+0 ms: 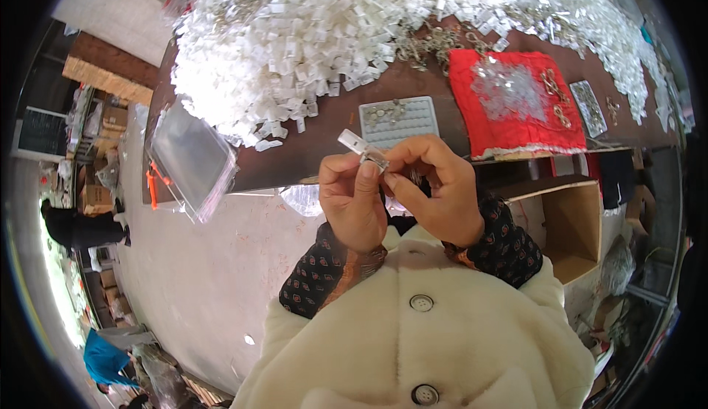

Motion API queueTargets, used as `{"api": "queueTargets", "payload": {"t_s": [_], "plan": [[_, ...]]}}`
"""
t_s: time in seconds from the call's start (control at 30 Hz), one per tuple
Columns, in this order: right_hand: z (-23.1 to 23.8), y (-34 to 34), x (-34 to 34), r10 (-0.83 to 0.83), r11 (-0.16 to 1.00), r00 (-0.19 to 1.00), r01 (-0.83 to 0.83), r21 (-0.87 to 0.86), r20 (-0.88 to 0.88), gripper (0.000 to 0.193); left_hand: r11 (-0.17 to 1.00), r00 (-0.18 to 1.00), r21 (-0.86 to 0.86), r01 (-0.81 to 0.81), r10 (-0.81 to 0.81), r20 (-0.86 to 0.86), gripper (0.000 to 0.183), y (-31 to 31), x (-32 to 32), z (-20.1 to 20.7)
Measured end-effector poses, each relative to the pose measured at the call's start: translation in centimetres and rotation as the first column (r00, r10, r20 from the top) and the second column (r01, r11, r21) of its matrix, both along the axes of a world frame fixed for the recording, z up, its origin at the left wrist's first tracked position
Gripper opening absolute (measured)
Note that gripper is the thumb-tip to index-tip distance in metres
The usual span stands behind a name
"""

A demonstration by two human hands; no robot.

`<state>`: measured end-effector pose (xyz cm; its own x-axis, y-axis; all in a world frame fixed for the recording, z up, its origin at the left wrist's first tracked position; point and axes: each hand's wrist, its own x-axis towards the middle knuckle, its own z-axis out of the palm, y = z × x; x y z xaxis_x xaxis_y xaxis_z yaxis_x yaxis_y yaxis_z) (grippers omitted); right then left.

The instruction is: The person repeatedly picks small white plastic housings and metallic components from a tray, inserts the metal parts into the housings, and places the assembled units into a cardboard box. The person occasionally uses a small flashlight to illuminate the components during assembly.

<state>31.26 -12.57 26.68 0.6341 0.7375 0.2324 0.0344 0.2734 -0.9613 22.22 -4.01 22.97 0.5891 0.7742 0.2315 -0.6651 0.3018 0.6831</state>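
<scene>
Close in front of my chest, my left hand [354,206] pinches a small white plastic tag [354,141] with a shiny metal fitting [375,160] at its lower end. The tag's white end points up and to the left. My right hand [439,191] is closed beside it, fingertips meeting at the metal end; what they grip is hidden. Just beyond the hands, a pale tray with rows of small cells [417,121] lies on the brown table [284,162], with small metal pieces [386,112] on it.
A large heap of white plastic tags [295,40] covers the table's far side. At right lie a red cloth [472,125] with clear plastic pieces [509,88] and a small tray of metal parts [588,106]. Clear bags [193,154] overhang the left edge. A cardboard box [571,224] stands below right.
</scene>
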Motion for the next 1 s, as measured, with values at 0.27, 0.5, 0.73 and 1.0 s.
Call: {"api": "queueTargets", "payload": {"t_s": [0.27,0.5,0.73,1.0], "plan": [[0.1,0.7,-0.6,0.008,0.999,0.985,-0.003,-0.032,0.174,0.023,0.963,0.977,0.189,-0.194,0.206,-0.046,0.021,0.1,-0.4,-0.2],[1.2,1.0,-0.4,-0.028,0.998,0.978,0.038,-0.043,0.206,0.019,0.936,0.981,0.304,-0.178,0.193,-0.018,0.029,0.8,-1.1,-0.2],[1.4,1.7,0.7,0.263,0.96,0.941,-0.277,-0.042,-0.215,0.022,0.99,0.994,0.118,-0.077,0.085,-0.063,0.021,1.3,-2.0,-0.1],[0.0,3.1,-1.6,0.166,0.986,0.977,-0.16,0.052,-0.135,0.02,0.98,1.0,-0.2,0.005,-0.01,-0.024,0.008,1.3,-2.7,0.9]]}}
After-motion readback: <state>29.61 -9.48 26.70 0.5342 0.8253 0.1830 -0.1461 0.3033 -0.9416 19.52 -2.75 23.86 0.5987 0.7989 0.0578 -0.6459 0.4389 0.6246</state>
